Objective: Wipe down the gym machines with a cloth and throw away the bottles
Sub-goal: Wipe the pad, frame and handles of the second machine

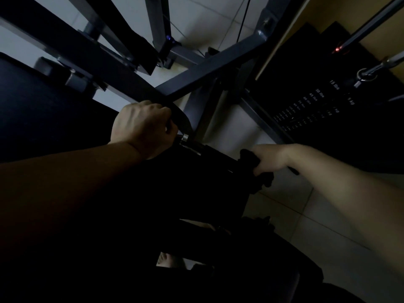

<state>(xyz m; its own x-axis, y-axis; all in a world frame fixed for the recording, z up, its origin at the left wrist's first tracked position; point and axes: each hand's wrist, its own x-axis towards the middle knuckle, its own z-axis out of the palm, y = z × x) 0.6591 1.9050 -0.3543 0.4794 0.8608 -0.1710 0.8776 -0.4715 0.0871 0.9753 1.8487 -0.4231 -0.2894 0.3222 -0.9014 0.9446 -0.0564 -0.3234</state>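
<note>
Head view: left hand curled tight round the machine handle, steadying it; right hand pinching a dark cloth against the black bar; bottles not in view; risks: the bar may pivot if the left grip slackens; dim light may hide missed patches.

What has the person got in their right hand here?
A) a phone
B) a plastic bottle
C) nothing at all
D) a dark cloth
D: the right hand grips a bunched dark cloth by the machine's lower bar, while the left hand grips a dark frame bar higher up.
</note>
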